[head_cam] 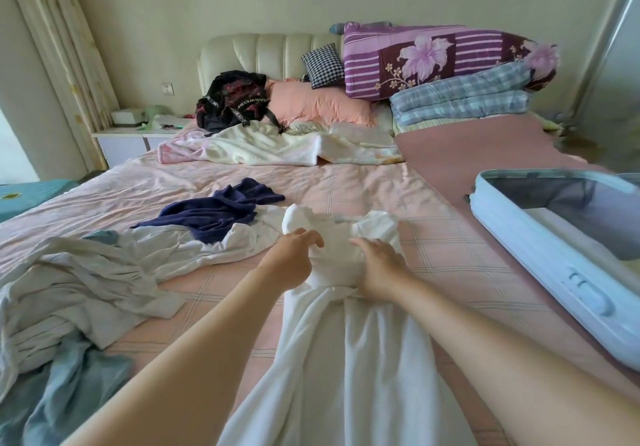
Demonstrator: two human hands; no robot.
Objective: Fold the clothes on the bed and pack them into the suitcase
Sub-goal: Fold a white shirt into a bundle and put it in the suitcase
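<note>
A long white garment (pixel 346 359) lies stretched down the middle of the pink bed (pixel 433 255), bunched up at its far end. My left hand (pixel 294 258) curls its fingers over the bunched part from the left. My right hand (pixel 377 269) grips the same bunch from the right, where the cloth gathers under the palm. A navy garment (pixel 221 210) lies crumpled just beyond, to the left. A heap of white and pale clothes (pixel 86 272) and a teal piece (pixel 69 393) cover the bed's left side. The light blue suitcase (pixel 540 255) lies open on the right.
At the headboard lie a black backpack (pixel 232 99), a peach pillow (pixel 318 102), a checked cushion (pixel 322 64) and stacked folded quilts (pixel 440 61). A crumpled cream blanket (pixel 277 144) lies across the bed's far part. A nightstand (pixel 138 134) stands at the back left.
</note>
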